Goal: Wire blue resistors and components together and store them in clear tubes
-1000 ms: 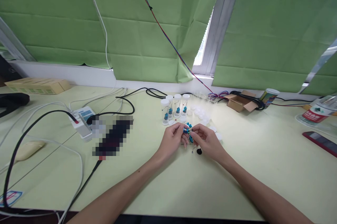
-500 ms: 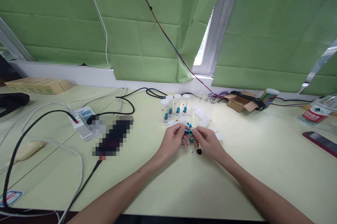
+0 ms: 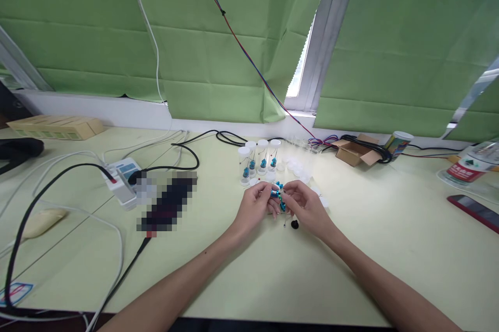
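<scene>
Near the middle of the frame, slightly below centre, the left hand (image 3: 253, 210) pinches a small blue metallic piece (image 3: 275, 193) between thumb and forefinger, its other fingers curled loosely beneath. The piece sticks out from the fingertips toward the right of the frame, into the narrow gap between the two hands. The right hand (image 3: 306, 206) is on the other side of that gap, thumb and forefinger bent close together at the piece's right end; the parts there are so small that I cannot tell whether it grips anything. Another blue part (image 3: 283, 207) shows just below the piece, between the hands.

A black round item (image 3: 294, 224) lies on the pale table (image 3: 249, 280) just below the right hand. Directly above the left hand in the frame, clear capped tubes (image 3: 263, 158) stand upright in a cluster, small blue parts inside them. White round pieces (image 3: 298, 168) are spread above the right hand, and farther toward the upper right sits an open cardboard box (image 3: 351, 154).
</scene>
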Motion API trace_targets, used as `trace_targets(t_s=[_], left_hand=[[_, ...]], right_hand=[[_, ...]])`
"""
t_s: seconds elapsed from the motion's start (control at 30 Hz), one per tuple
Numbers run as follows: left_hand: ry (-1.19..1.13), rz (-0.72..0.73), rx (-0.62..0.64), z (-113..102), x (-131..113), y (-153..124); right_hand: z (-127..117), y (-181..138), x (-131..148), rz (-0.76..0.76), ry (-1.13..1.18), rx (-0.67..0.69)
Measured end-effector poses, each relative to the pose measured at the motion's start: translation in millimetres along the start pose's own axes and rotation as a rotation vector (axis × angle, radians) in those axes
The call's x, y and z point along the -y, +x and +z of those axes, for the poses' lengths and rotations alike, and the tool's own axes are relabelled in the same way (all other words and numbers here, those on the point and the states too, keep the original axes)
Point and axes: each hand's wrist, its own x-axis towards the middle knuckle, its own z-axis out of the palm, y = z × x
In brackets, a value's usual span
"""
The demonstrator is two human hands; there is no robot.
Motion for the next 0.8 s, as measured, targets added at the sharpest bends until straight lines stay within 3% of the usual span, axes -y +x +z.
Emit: trace_targets(t_s=[0.8], left_hand=[[0.038,-0.001,0.026,-1.4,0.7,-1.2]], right_hand=[[-0.1,-0.5,2.7,0.017,-0.066,0.034]])
